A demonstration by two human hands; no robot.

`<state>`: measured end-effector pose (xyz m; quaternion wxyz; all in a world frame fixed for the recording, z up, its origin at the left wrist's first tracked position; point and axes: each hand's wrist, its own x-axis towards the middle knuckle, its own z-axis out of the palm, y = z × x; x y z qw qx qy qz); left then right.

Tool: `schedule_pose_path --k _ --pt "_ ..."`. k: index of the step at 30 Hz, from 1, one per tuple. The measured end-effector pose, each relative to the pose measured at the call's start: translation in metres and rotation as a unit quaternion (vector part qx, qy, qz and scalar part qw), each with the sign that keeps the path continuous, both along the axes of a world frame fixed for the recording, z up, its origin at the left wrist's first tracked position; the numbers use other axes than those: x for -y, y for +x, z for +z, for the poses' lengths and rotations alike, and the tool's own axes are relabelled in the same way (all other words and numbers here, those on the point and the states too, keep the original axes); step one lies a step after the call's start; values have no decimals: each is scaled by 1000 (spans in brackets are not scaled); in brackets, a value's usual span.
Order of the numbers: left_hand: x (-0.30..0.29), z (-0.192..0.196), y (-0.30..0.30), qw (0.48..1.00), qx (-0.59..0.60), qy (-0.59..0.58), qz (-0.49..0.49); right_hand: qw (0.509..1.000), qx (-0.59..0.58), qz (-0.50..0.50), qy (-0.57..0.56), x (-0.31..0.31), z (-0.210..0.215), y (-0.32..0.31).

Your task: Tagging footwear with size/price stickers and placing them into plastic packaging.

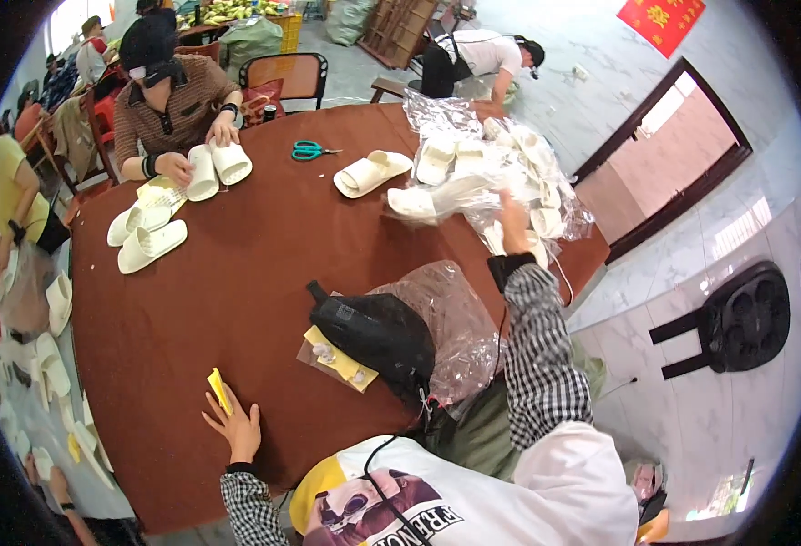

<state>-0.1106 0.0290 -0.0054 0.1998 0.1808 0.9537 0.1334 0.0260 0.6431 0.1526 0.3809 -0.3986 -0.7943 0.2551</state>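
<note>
Two hands apart — right hand (pixel 513 221) is stretched into the pile of bagged slippers (pixel 491 173) at the far table (pixel 237 273) edge, fingers seemingly closing on one, grasp not clear. Left hand (pixel 235 424) rests flat and empty by a yellow tag (pixel 218 389). Picking step; next means pulling one slipper free of the plastic.

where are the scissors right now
In the head view, the green-handled scissors lie on the far side of the round brown table, between the white slippers held by the co-worker opposite and a loose pair of white slippers to their right.
</note>
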Motion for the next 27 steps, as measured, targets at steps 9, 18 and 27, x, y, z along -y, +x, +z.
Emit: schedule_pose_path --k 9,18,27 --pt "2 -5 3 1000 -19 4 -7 989 -94 75 89 27 36 45" --pt "9 -11 1 1000 -14 -9 4 947 -277 120 -111 135 124 106" --pt "9 -11 -1 1000 -13 -26 -3 844 -425 20 -327 209 -40 187"
